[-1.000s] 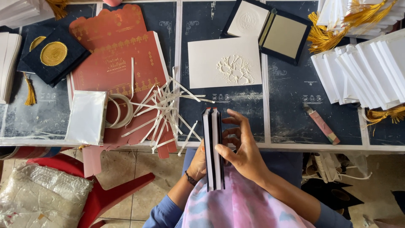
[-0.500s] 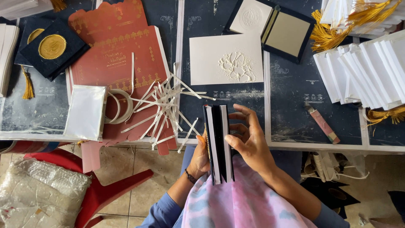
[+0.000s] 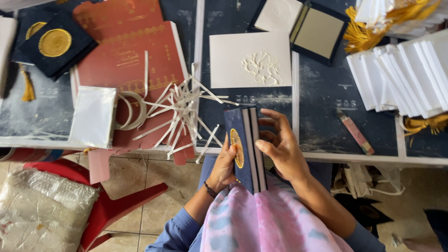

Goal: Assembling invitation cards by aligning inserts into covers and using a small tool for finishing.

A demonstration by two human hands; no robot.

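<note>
Hands both on a navy card folder (image 3: 246, 149), held on edge over the table's (image 3: 326, 116) front rim, just above the person's lap. Left hand (image 3: 225, 163) supports the gold-emblem cover side, fingers flat against it. Right hand (image 3: 280, 147) grips the opposite side, thumb pressed on the white inner edge, fingers curled around the back. Folder stands roughly upright, slightly tilted, spine away from the body.

On the table: white embossed card (image 3: 250, 59) just beyond the folder; pile of white paper strips (image 3: 182, 109) to its left, overlapping a red card sheet (image 3: 126, 60); tape roll (image 3: 130, 110) beside a white packet (image 3: 93, 116). Pink-handled tool (image 3: 355, 132) lies to the right, stacked white cards (image 3: 406, 79) further right. Red plastic chair (image 3: 107, 205) on the floor, left.
</note>
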